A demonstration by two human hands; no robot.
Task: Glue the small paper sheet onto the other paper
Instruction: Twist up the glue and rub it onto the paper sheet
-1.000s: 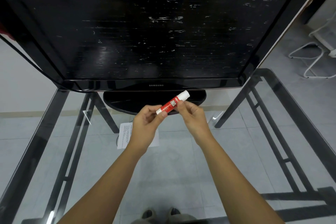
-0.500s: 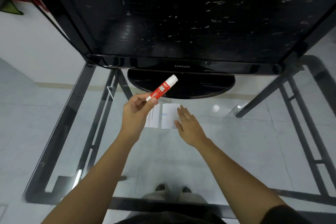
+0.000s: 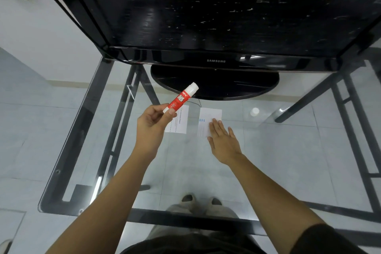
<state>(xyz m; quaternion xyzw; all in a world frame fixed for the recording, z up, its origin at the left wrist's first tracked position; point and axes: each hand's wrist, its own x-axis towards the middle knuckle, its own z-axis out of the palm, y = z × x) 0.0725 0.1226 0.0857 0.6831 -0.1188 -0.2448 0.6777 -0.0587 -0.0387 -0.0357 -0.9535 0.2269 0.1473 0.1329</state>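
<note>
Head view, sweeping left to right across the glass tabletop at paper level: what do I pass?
left hand holding the glue stick → left paper → right paper → right hand flat on that paper → round white spot

head-worn view, looking steeply down, close to glass table (image 3: 68,150)

Red glue stick (image 3: 181,98), white cap on, tilted up-right in left hand (image 3: 153,123). Printed sheet (image 3: 179,120) flat behind it; second sheet (image 3: 208,120) flat under right hand (image 3: 223,142) fingertips.
</note>
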